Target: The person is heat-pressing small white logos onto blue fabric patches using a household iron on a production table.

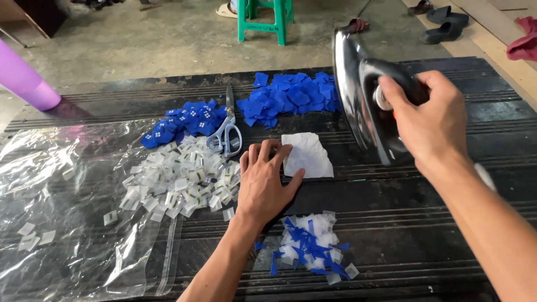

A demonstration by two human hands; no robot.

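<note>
The right hand [433,120] is gripping the black handle of a clothes iron [366,106], holding it lifted and tipped so the shiny soleplate is facing left, just right of a small white fabric piece [307,155]. The left hand [264,182] is lying open and flat, fingertips pressing the left edge of that white piece onto the tabletop [436,223].

To do this well, I'd say those fingertips are needing to pin only the very edge, staying well out of the soleplate's path, and the iron is wanting to come down level, not heel first, so the patch isn't creasing or sliding.

Around the hands: scissors [225,131] with pale grey handles are lying just left of the patch, a heap of blue fabric squares [291,98] is sitting behind it, a second blue heap with white marks [184,123] is lying left of the scissors, and a pile of small white tags [176,182] is spreading onto a clear plastic sheet [61,223]. Near the wrist, mixed blue and white scraps [313,246] are lying.

The tabletop is looking dark, ridged and worn. Beyond it, a concrete floor [156,39] is carrying a green plastic stool [265,17] and some sandals [444,22]; a purple cylinder [25,81] is poking in at left.
</note>
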